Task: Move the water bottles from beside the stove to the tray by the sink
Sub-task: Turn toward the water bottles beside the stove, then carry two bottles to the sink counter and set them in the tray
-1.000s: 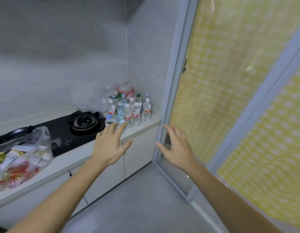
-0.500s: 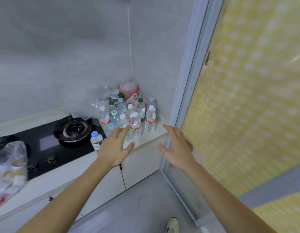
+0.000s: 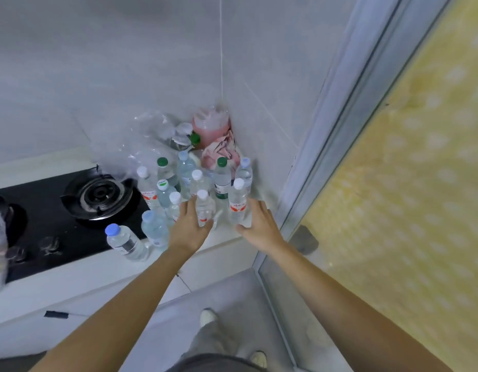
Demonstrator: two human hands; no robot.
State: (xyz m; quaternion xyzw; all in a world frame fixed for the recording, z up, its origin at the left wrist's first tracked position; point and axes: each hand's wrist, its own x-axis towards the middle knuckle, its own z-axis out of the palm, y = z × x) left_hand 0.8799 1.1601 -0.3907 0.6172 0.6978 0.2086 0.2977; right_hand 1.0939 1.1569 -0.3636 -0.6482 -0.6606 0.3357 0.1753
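Head camera view, looking down at a kitchen counter corner. A cluster of water bottles (image 3: 197,183) stands upright on the white counter (image 3: 71,267), packed into the corner where two grey tiled walls meet, just right of a black gas stove (image 3: 71,210). Most have white or pale blue caps; two have green caps.

The person's left hand (image 3: 188,226) is on a white-capped bottle with a red label (image 3: 205,210) at the front of the cluster, thumb on one side and fingers on the other, curling around it. The right hand (image 3: 259,224) curls around a second red-labelled bottle (image 3: 238,205) just to the right.

One blue-capped bottle (image 3: 125,241) stands apart at the stove's front edge. Behind the cluster sit a crumpled clear plastic bag (image 3: 130,140) and a pink-filled container (image 3: 211,124). A glass door with yellow dotted film (image 3: 406,170) fills the right side.
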